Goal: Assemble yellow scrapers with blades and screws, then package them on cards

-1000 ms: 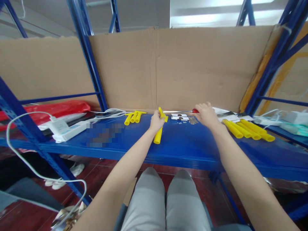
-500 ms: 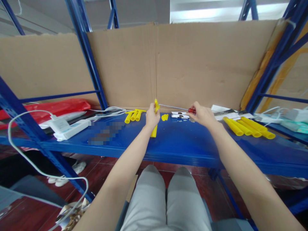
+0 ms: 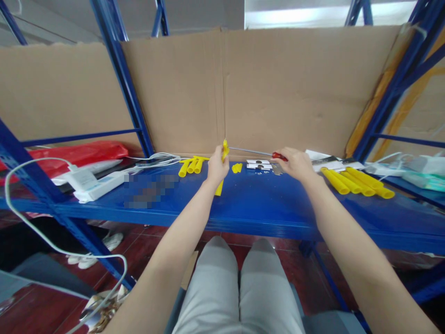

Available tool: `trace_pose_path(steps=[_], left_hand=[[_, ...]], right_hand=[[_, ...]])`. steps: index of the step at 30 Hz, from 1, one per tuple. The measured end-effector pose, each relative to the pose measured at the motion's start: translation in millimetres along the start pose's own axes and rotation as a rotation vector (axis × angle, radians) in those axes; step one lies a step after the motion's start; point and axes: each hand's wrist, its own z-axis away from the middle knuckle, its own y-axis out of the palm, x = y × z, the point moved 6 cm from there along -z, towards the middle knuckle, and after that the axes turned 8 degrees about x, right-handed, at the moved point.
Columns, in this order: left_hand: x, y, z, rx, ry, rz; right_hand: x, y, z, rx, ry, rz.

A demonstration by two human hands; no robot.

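My left hand [image 3: 218,168] is closed around a yellow T-shaped plastic handle [image 3: 219,189], held upright with its head above my fingers. In my right hand [image 3: 295,162] is a screwdriver [image 3: 280,156] with a red grip. Its long metal shaft lies almost level, pointing left, and the tip meets the head of the yellow handle. Whether the tip sits in a screw is too small to tell. Small yellow pieces [image 3: 237,168] lie between my hands. White packets with dark marks [image 3: 259,165] lie near my right hand, with thin metal plates [image 3: 277,170] beside them.
More yellow T-shaped handles [image 3: 191,166] lie left of my left hand. Several yellow tubes [image 3: 358,182] rest at the right. A white power strip [image 3: 100,186] with cables and a red bag [image 3: 79,155] are at the left. Cardboard [image 3: 295,93] backs the blue shelf [image 3: 257,208].
My right hand has shifted slightly right and its grip on the screwdriver has changed, showing more of the red grip. My left hand still holds the yellow handle, with the view tilted slightly.
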Motion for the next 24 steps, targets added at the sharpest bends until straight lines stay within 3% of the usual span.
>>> trace_pose_path(steps=[4,11,18,24], left_hand=[[1.4,1.2,0.1,-0.007,0.012,0.002],[0.5,1.2,-0.3,0.007,-0.007,0.018],[1.7,-1.4,-0.3,-0.029,-0.010,0.017],[1.4,0.4,-0.5,0.007,-0.021,0.018]], right_hand=[[-2.4,1.5,-0.8,0.002,0.074,0.029],[2.6,-4.5,3.1,-0.066,-0.014,0.074],[2.1,1.8,1.7,-0.027,0.008,0.033],[-0.4,-1.8,1.7,-0.046,0.026,0.079]])
